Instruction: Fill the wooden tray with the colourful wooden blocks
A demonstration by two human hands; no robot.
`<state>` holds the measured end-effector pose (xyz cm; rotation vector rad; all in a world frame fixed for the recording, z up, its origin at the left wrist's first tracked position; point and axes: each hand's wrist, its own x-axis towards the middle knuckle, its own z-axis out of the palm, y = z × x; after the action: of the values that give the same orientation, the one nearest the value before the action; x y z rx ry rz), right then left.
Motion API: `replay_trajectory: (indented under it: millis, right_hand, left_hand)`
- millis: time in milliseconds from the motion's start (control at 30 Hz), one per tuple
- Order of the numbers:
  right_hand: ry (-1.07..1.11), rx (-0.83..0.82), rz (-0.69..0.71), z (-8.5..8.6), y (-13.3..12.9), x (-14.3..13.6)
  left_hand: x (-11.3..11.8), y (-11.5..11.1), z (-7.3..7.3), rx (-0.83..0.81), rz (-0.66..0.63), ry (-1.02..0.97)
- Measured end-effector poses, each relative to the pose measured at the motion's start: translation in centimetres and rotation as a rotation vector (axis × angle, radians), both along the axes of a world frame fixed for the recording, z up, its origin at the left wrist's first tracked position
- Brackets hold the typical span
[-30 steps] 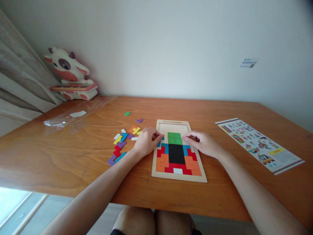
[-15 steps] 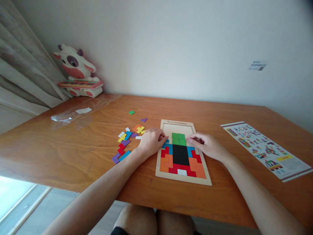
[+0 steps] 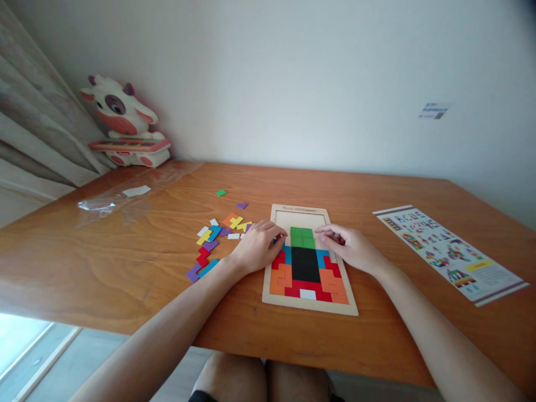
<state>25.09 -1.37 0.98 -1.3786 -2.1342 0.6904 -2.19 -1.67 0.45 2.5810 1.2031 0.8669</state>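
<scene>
Cream and pink at far left, a cow toy keyboard (image 3: 125,123), behind a clear plastic wrap (image 3: 100,207) on the wooden table (image 3: 117,268), slightly further left in view than half a second ago, as with everything else. Then a broad bare stretch of wood, and after it loose coloured pieces (image 3: 214,232) in a scattered cluster, with more yellow, purple and white in sight beside the left hand (image 3: 257,245) than before. On that hand, thumb and fingertips curled close together over the left rim of the puzzle board (image 3: 310,305), now across more of the blue pieces (image 3: 287,255); cannot tell of anything pinched there. Within the board, same layout as before: green block (image 3: 302,237) just beyond black block (image 3: 305,263), orange and red to either side, bare recess up to the far rim. Between near rim and front table edge, only a narrow strip. At right, just beside the green block, fingertips of the right hand (image 3: 354,245), thumb and index finger a little further parted than before, around a small bare gap. Beyond, clear wood for sideways movement, up to a slanted printed sheet (image 3: 450,251), well apart.
</scene>
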Motion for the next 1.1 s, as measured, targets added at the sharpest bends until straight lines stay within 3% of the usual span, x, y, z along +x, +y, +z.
replay_trajectory:
  millis: [367, 700, 1100]
  right_hand:
    - [-0.048, 0.108, 0.014, -1.0, 0.0, -1.2]
    - [-0.115, 0.128, 0.016, -0.9, 0.3, -1.5]
    - [-0.158, 0.113, 0.038, -0.4, 0.2, -1.5]
  left_hand:
    - [0.2, -0.2, 0.5, 0.022, -0.260, 0.069]
    - [0.2, -0.1, 0.2, -0.014, -0.331, 0.054]
    - [0.2, -0.3, 0.2, -0.040, -0.328, 0.032]
